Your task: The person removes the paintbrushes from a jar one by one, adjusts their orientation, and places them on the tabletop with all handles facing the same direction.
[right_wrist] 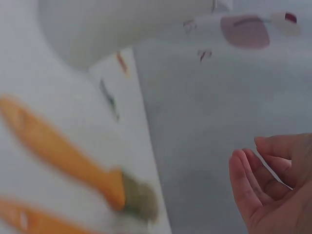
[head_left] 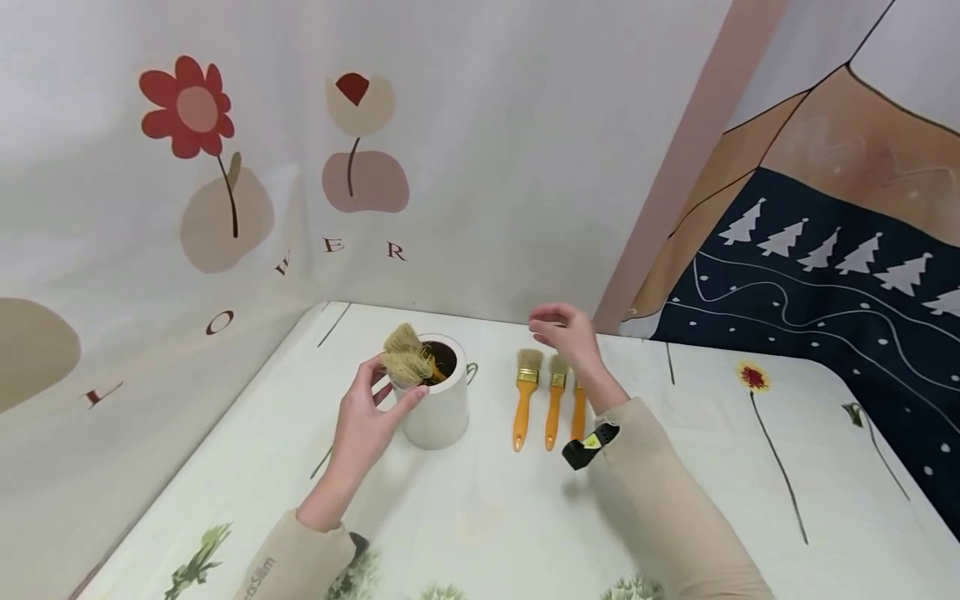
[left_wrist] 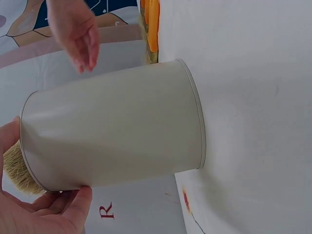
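Note:
A white cylindrical container (head_left: 437, 412) stands upright on the table. Paintbrush bristles (head_left: 406, 357) stick out over its left rim, and an orange handle shows inside. My left hand (head_left: 367, 425) holds the container near its top, fingers at the left and thumb at the front; in the left wrist view, the thumb (left_wrist: 80, 204) lies along its side. To the right, three paintbrushes with orange handles lie side by side: a wide one (head_left: 527, 400), a narrower one (head_left: 555, 404) and one (head_left: 578, 412) partly hidden by my right arm. Above their bristle ends hovers my empty right hand (head_left: 572, 337), fingers loosely bent.
A white cloth with printed flowers (head_left: 753, 377) covers the table (head_left: 487, 517). Behind it hangs a pale printed curtain (head_left: 480, 167), and a dark cloth with white trees (head_left: 825, 258) drapes at the right. A black strap (head_left: 590, 447) circles my right wrist.

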Demonstrator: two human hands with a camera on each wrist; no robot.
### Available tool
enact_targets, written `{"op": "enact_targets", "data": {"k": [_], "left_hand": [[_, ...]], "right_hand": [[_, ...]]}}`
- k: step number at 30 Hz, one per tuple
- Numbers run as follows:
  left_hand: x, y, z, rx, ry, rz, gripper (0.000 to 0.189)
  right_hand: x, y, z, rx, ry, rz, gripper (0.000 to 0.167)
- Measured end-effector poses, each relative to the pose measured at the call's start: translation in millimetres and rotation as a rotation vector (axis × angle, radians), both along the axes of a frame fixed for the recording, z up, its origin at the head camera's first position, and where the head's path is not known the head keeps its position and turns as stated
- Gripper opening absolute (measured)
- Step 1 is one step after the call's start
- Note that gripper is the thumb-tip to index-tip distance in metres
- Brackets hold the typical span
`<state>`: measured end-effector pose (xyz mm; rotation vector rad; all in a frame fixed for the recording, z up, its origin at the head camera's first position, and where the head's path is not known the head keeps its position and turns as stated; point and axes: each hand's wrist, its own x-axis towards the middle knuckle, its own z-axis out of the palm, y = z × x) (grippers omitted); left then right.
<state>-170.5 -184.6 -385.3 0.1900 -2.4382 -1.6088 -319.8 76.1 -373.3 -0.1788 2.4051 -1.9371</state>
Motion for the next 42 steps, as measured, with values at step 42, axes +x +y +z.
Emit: {"op": "enact_targets", "data": {"k": [42], "left_hand": [[-1.9,-2.0,-3.9,-0.041,0.077,0.0,0.077]], "right_hand": [[37.7,-112,30.5,0.026,0.235,0.491,0.013]]}}
